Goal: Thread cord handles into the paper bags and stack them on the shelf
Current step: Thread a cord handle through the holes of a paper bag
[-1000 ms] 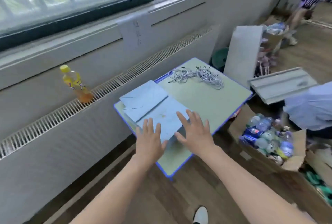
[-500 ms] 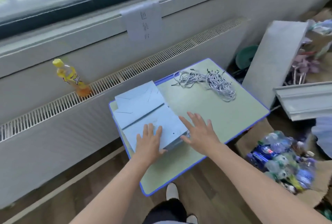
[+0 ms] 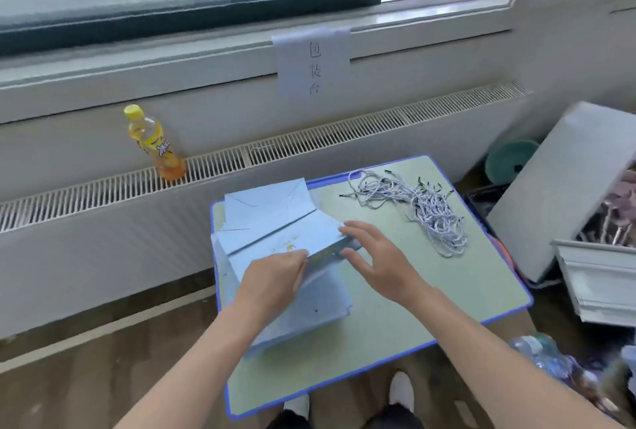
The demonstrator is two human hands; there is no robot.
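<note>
Lay flat in a stack of pale blue paper bags (image 3: 275, 222) on the left half of a green table (image 3: 395, 308), long axis running from near-left toward far-right, left edge overhanging the blue rim. Gripped the top bag's near end with the left hand (image 3: 272, 285), fingers curled round it; touched its right edge with the right hand (image 3: 378, 263), fingers spread apart. Sat well apart at the far right corner as a tangle of cord handles (image 3: 420, 208), with bare green surface between and nearer the front edge.

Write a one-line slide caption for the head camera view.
Both hands, left hand and right hand, lift a blue paper bag off the stack on the table, cords waiting nearby.
</note>
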